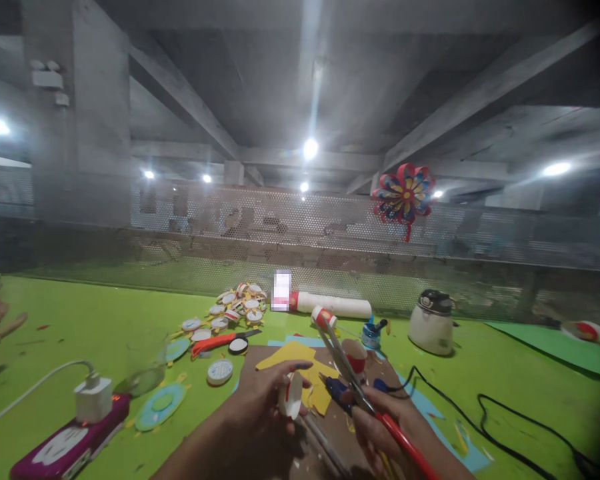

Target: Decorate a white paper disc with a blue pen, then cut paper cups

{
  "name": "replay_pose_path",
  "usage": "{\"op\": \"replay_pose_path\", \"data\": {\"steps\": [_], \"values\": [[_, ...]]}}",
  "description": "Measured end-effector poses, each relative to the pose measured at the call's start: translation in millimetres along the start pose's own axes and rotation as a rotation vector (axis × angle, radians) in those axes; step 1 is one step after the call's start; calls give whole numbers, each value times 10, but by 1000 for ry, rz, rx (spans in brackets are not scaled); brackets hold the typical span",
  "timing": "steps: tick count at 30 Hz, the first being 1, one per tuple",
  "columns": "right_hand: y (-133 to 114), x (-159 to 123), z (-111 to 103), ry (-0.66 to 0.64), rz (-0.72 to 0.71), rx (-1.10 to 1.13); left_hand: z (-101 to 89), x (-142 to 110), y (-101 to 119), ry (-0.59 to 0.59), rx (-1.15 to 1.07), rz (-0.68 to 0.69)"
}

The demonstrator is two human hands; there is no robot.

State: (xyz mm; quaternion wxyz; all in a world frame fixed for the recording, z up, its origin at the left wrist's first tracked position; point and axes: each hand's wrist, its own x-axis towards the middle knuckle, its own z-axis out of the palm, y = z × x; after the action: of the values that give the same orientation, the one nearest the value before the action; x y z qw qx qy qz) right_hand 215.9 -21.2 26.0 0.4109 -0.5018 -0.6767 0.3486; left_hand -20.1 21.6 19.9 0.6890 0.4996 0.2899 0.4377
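Near the middle of the head view, my left hand (273, 397) is closed around a short white piece cut from a paper cup (291, 396), with a bit of red on its side. My right hand (383, 430) grips a pair of scissors (349, 370) by the red handles, blades pointing up and away. The blades are apart from the cup piece. Beneath the hands is a brown board (260, 363) bearing yellow paper (293, 357). A dark blue tool with a pointed tip (336, 388) lies just left of the scissors. Behind them stands a cut red-and-white paper cup (355, 357).
A pile of small round cup pieces (247, 303), an orange utility knife (220, 342) and a clear cup (147, 363) lie left. A purple power strip (73, 437) is front left. A glue bottle (371, 335), a white pot (431, 323) and a black cord (443, 403) are right.
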Motion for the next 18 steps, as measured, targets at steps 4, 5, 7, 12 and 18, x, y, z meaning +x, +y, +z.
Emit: {"op": "replay_pose_path", "data": {"steps": [4,5,7,12,18], "values": [[-137,-14,-21,-48,-3,84,115,-94,234,-53,38,8],[-208,-6,-22,-67,5,121,151,-99,275,-37,52,5],[-370,30,-12,-121,10,234,209,-79,324,-9,63,0],[-529,75,35,-20,-21,432,168,69,314,59,1,89],[-259,-132,8,-71,10,111,-50,87,298,87,-254,115]]}}
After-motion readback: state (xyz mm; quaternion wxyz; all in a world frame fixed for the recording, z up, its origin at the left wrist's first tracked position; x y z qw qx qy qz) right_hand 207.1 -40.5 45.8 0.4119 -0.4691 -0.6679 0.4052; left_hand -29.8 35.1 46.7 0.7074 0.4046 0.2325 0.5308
